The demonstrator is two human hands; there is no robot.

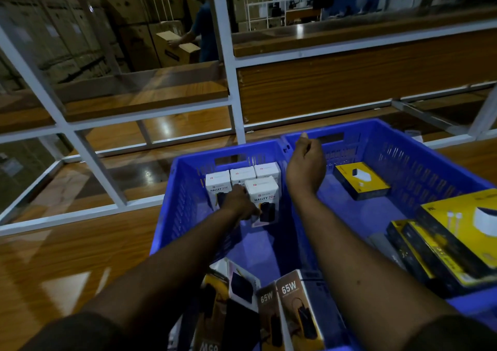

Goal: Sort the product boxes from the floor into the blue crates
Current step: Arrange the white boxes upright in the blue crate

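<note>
- The left blue crate (172, 189) held a row of white Halley 20K boxes (243, 174) at its twelve o'clock wall.
- The left hand (239, 203) gripped the front Halley box (265, 203); seating it beside the row looked the step in hand.
- The right hand (306, 168) hovered loosely curled, empty.
- Next, the 65W boxes (293, 310) at six o'clock probably needed picking.

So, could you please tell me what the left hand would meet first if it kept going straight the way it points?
Most likely the white boxes standing at the far end of the left crate. The left hand already touches the nearest white box; depth is hard to judge.
</note>
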